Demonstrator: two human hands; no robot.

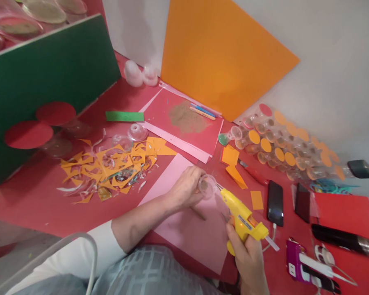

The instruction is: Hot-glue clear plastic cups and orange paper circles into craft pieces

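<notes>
My left hand (pixel 189 185) is closed around a small clear plastic cup (pixel 207 187), its round rim turned up toward me and something brownish showing inside. My right hand (pixel 249 254) grips a yellow hot glue gun (pixel 241 215) by the handle. The gun's nozzle points left and lies right by the cup's rim; whether they touch I cannot tell. A glue stick (pixel 272 243) pokes out of the gun's back end. Under both hands lies a pink sheet (pixel 190 241), with a thin brown stick-like thing (pixel 198 213) just below the cup.
Orange paper scraps (pixel 107 168) are heaped at left. Sand (pixel 187 116) lies on a red sheet behind. Several joined plastic cups with orange discs (pixel 279 143) stand at right, near a phone (pixel 275 203) and a purple power adapter (pixel 293 260). A green board (pixel 55 82) rises at left.
</notes>
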